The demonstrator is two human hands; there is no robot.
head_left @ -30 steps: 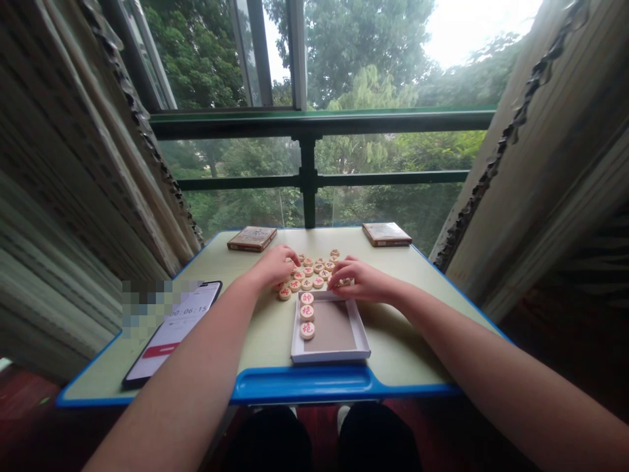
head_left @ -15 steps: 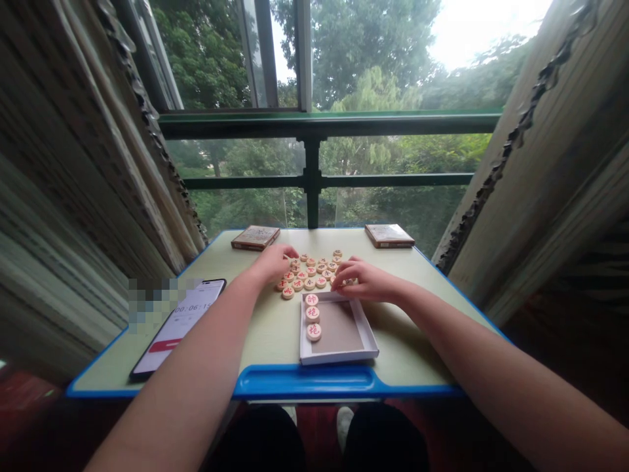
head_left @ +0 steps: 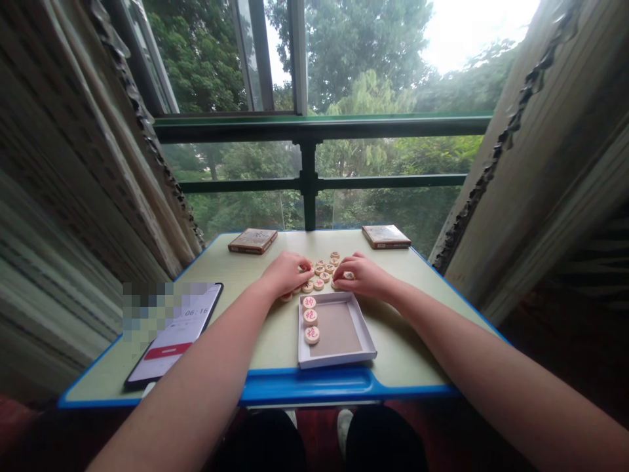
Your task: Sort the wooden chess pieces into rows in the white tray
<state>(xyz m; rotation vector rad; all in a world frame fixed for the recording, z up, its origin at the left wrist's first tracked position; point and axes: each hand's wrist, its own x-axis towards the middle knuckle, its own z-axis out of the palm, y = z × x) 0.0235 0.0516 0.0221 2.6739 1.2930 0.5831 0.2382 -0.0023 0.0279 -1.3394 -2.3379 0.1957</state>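
My left hand [head_left: 289,273] reaches over the left side of a loose pile of round wooden Chinese chess pieces [head_left: 318,284], its thumb and fingers closed on a piece at the pile and hiding several others. At the pile's right side my right hand [head_left: 362,274] is curled, fingertips down on a piece [head_left: 335,284]. Nearer me lies a shallow white box tray [head_left: 370,331]. Three pieces with red characters stand in a column along its left wall: a top piece [head_left: 309,302], a middle piece [head_left: 310,317] and a lower piece [head_left: 312,335].
A phone [head_left: 171,341] showing a running timer lies at the left of the pale table [head_left: 417,354], which has a blue edge. Two flat brown boxes, a left one [head_left: 252,240] and a right one [head_left: 386,236], lie at the far corners. Beyond are a green railing [head_left: 324,128] and curtains.
My left hand has moved right and closer over the pile, covering pieces that showed before. My right hand stays at the pile's right side, its fingers more curled. The tray's three pieces stay put.
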